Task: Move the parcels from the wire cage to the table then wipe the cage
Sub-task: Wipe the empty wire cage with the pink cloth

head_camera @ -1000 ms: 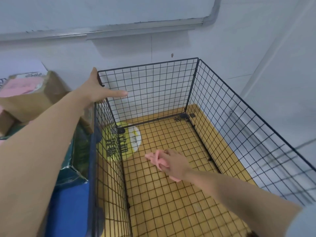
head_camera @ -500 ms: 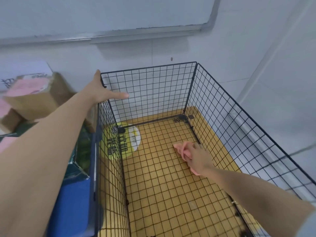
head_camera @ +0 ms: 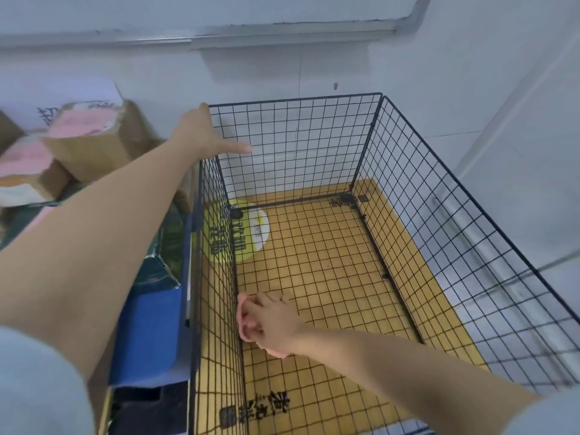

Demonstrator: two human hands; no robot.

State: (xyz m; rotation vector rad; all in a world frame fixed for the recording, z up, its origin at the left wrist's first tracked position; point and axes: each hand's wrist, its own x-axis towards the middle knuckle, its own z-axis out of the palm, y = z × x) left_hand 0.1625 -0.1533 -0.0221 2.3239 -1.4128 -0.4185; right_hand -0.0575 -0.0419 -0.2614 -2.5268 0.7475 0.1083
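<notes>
The black wire cage (head_camera: 470, 233) stands open-topped on a yellow floor with no parcels inside. My left hand (head_camera: 201, 136) holds its far left top corner, the thumb stretched along the back panel and the fingers hidden behind the rim. Down inside, my right hand (head_camera: 273, 321) grips a bunched pink cloth (head_camera: 243, 318) and presses it on the wire bottom, right against the left wall. Brown parcels with pink labels (head_camera: 91, 142) lie stacked outside the cage to the left.
A blue surface (head_camera: 147, 328) and a green package (head_camera: 166, 249) sit against the cage's left side. A round yellow-and-white sticker (head_camera: 254, 233) shows under the far left corner. Grey walls close in behind and to the right.
My right hand swept the pink cloth from the middle of the cage bottom to the right side, then back across to the left wall and nearer to me. The left hand kept its hold.
</notes>
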